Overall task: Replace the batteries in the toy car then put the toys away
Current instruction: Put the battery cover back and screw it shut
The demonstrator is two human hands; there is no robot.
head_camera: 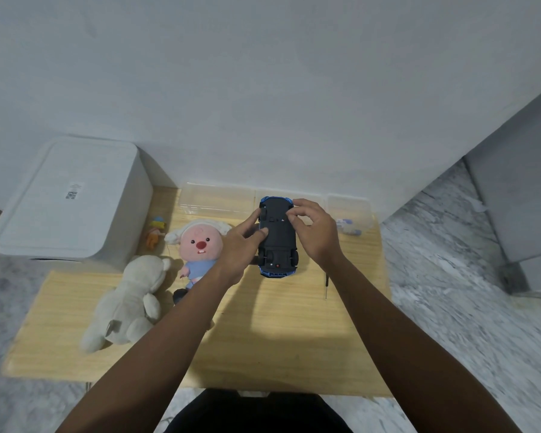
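A blue toy car (pixel 278 237) lies upside down on the wooden table (pixel 278 332), its black underside facing up. My left hand (pixel 236 245) holds the car's left side, thumb and fingers wrapped on the chassis. My right hand (pixel 314 231) is at the car's right front, its fingertips pinching at a small spot on the underside. A thin screwdriver (pixel 326 285) lies on the table to the right of the car, partly hidden under my right forearm. A small clear box (pixel 350 214) at the back right holds what look like batteries.
A pink-faced plush doll (pixel 197 245), a white plush bear (pixel 132 304) and a small orange figure (pixel 155 234) lie to the left. A white lidded storage bin (pixel 66 201) stands at the back left. Clear plastic containers (pixel 219 200) line the wall behind the car.
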